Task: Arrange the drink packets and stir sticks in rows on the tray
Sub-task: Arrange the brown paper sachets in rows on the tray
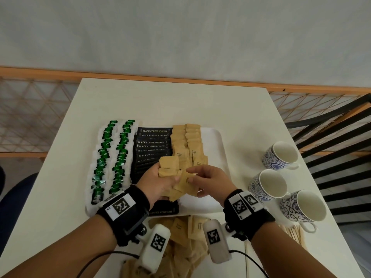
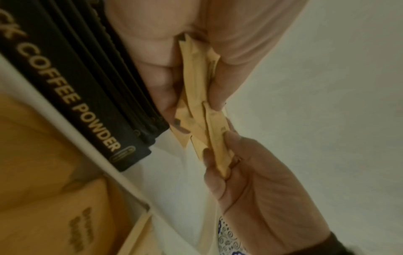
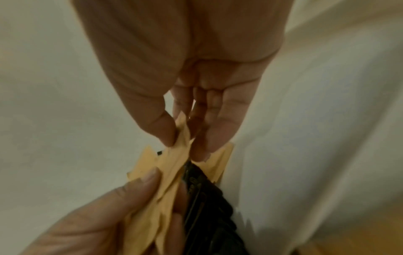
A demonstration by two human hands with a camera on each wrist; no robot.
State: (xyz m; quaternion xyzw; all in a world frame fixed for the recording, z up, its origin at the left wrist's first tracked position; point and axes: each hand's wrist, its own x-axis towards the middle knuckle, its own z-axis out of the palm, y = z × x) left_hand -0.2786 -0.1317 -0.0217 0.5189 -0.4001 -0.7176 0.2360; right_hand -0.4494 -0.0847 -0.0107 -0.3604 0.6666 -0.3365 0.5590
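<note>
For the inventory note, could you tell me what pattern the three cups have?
The three cups are white with a blue floral-and-scroll pattern outside and plain white inside, clearest in the head view.

"BLACK COFFEE POWDER" on black packets (image 1: 153, 131); "Brown Sugar" on tan packets (image 1: 179, 154)

You stood at a white table (image 1: 230, 109), far edge pushed close to a pale grey-white wall (image 1: 180, 33). An orange-brown wooden rail (image 1: 140, 76) ran along the wall's base, w/ floor tiles in a diamond pattern (image 1: 34, 113) showing left & right of the table. A chair w/ black slats & wood frame (image 1: 337, 141) sat off the table's right edge. Something dark blue, maybe a seat (image 1: 14, 197), showed past the left edge; couldn't tell what. Near the right edge stood three blue-patterned cups (image 1: 267, 185). Light was soft & even, no hard shadows on the tabletop.
</note>
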